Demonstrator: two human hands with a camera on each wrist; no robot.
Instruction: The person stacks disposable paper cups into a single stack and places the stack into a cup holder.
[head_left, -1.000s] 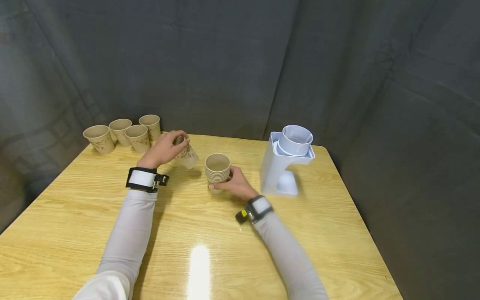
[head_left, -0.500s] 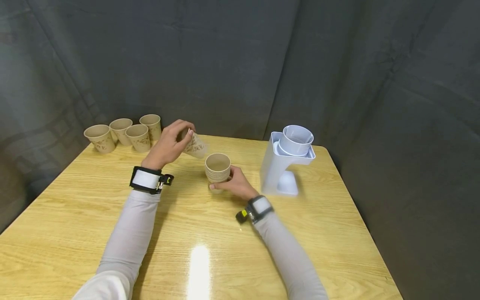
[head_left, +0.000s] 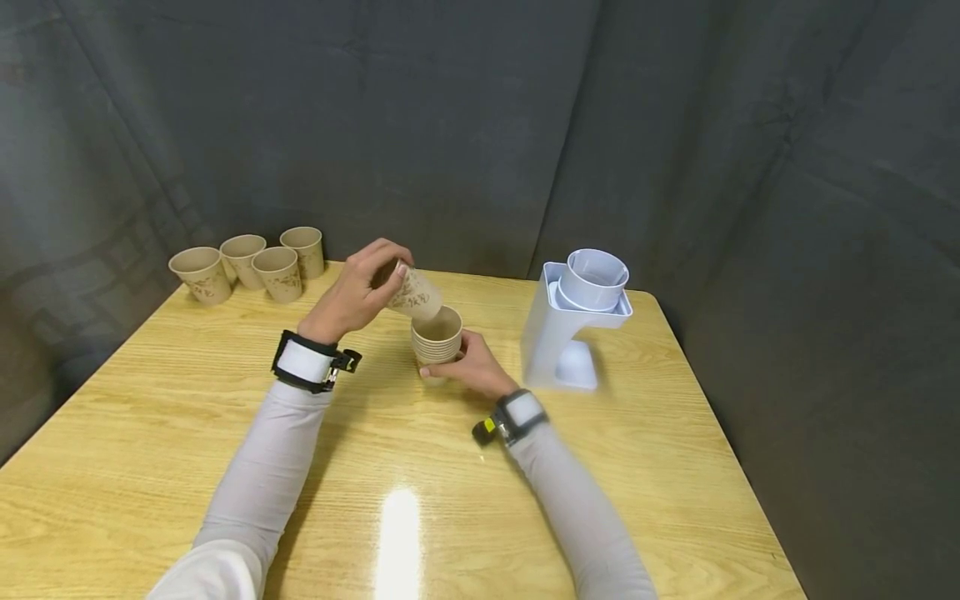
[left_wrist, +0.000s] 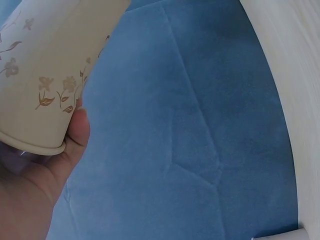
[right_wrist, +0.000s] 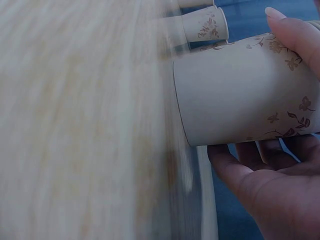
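Observation:
My left hand [head_left: 358, 287] grips a beige paper cup [head_left: 415, 296] with a brown flower print near its rim. The cup is tilted, its base pointing down and right over the mouth of a stack of paper cups [head_left: 437, 333]. Close up in the left wrist view, fingers curl round the rim end of that cup [left_wrist: 50, 75]. My right hand [head_left: 478, 367] holds the stack upright from its right side, thumb in front. In the right wrist view the lowest cup of the stack [right_wrist: 240, 95] sits between thumb and fingers, its base close to the table.
Several upright paper cups [head_left: 277, 273] stand grouped at the table's back left corner. A white plastic stand [head_left: 536, 333] with a round cup-like top [head_left: 592, 283] is to the right of the stack. Dark curtain [head_left: 390, 125] hangs behind the wooden table [head_left: 360, 483].
My left hand has moved right with its paper cup, tipping the base from pointing down toward the right, and bringing it over the stack. My right hand and the stack have stayed in place.

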